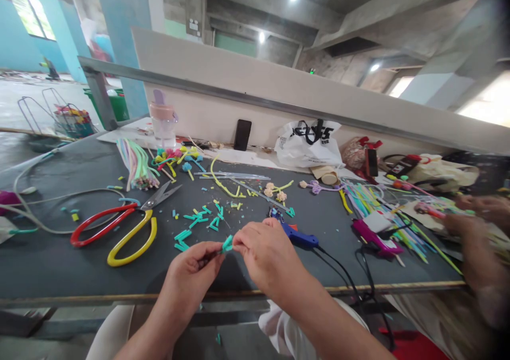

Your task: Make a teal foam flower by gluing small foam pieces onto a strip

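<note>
Near the front edge of the dark table, my left hand (199,267) pinches a small green piece (227,243) between thumb and fingers. My right hand (265,245) is closed at the other side of that piece, fingertips pressed together. Several short green pieces (197,219) lie loose just beyond my hands. Scissors (137,214) with one red and one yellow handle rest open to the left. A blue glue gun (298,236) lies just right of my right hand, its nozzle end partly hidden.
A bundle of pastel stems (137,166) and a bottle (163,123) stand back left. A phone (243,135) leans on the partition beside a white bag (308,144). At right are a magenta glue gun (376,239), loose stems and another person's hands (474,224).
</note>
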`<act>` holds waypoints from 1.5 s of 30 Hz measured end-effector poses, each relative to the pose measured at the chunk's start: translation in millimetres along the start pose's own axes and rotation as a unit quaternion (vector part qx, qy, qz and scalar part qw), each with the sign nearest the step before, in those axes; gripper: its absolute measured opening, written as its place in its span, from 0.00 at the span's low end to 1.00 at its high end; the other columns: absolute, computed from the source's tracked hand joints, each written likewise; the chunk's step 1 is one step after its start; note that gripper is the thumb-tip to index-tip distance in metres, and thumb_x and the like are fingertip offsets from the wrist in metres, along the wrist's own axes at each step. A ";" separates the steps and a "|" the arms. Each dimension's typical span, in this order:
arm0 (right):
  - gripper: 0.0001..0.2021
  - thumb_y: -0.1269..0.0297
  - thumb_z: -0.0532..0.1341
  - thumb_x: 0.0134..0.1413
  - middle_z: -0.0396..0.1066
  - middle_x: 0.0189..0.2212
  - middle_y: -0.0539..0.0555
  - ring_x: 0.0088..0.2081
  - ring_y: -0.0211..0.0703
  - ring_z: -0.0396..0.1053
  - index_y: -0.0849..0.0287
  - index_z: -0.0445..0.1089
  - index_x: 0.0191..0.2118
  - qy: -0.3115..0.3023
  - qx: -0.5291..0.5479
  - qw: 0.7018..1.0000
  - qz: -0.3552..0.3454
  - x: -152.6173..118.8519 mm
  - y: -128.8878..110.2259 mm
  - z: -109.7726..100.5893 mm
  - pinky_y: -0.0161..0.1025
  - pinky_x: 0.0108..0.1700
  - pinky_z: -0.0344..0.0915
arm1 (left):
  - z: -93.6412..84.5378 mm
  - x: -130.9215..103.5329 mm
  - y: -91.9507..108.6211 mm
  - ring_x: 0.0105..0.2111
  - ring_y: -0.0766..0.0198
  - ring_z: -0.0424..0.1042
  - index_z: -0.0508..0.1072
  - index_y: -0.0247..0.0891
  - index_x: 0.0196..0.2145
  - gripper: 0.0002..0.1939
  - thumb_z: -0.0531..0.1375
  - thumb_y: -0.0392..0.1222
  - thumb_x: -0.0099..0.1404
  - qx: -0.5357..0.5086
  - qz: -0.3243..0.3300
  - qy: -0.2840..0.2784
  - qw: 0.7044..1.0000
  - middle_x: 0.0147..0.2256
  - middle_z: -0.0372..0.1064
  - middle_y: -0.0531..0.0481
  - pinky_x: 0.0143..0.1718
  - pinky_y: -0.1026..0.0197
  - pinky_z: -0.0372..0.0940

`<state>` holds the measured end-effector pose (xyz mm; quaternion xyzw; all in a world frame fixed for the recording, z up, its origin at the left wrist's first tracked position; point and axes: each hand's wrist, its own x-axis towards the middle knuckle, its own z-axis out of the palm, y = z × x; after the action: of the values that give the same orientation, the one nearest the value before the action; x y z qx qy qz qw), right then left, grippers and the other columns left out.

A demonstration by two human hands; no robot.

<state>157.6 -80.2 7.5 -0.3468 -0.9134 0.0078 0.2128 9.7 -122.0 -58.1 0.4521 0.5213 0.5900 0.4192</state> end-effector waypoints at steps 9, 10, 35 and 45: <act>0.05 0.74 0.59 0.52 0.70 0.26 0.48 0.30 0.37 0.63 0.57 0.67 0.29 0.003 -0.019 1.000 -0.004 0.9 -2.1 0.0 0.40 0.36 0.45 | -1.2 -1.2 -3.8 0.27 0.64 0.70 0.79 0.40 0.31 0.08 0.61 0.35 0.53 0.030 0.015 -0.012 0.999 0.27 0.75 0.52 0.30 0.67 0.63; 0.05 0.74 0.58 0.52 0.70 0.26 0.48 0.30 0.37 0.63 0.57 0.67 0.29 0.002 -0.020 1.000 -0.004 0.9 -2.0 0.2 0.40 0.36 0.45 | -0.8 -0.9 -4.0 0.27 0.64 0.70 0.79 0.40 0.31 0.08 0.61 0.36 0.52 0.030 0.014 -0.010 0.999 0.26 0.75 0.52 0.30 0.67 0.63; 0.06 0.74 0.57 0.53 0.71 0.27 0.49 0.32 0.38 0.65 0.57 0.67 0.30 -0.011 -0.019 1.000 -0.004 -1.7 -7.0 -1.8 0.40 0.38 0.46 | 0.6 -2.3 -1.6 0.22 0.67 0.64 0.78 0.38 0.26 0.05 0.64 0.41 0.50 0.011 -0.009 0.027 1.000 0.20 0.69 0.53 0.23 0.68 0.59; 0.07 0.68 0.64 0.50 0.73 0.35 0.48 0.39 0.39 0.68 0.55 0.67 0.36 0.014 0.086 0.995 0.038 -1.1 3.9 -9.2 0.37 0.41 0.52 | -1.8 -4.4 -4.6 0.23 0.67 0.66 0.78 0.38 0.27 0.07 0.65 0.43 0.49 -0.032 -0.040 0.036 0.998 0.22 0.71 0.53 0.25 0.69 0.61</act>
<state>164.4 -79.2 14.8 -0.3618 -0.8924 0.0896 0.2542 9.2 -126.2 -63.2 0.3954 0.5348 0.6052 0.4374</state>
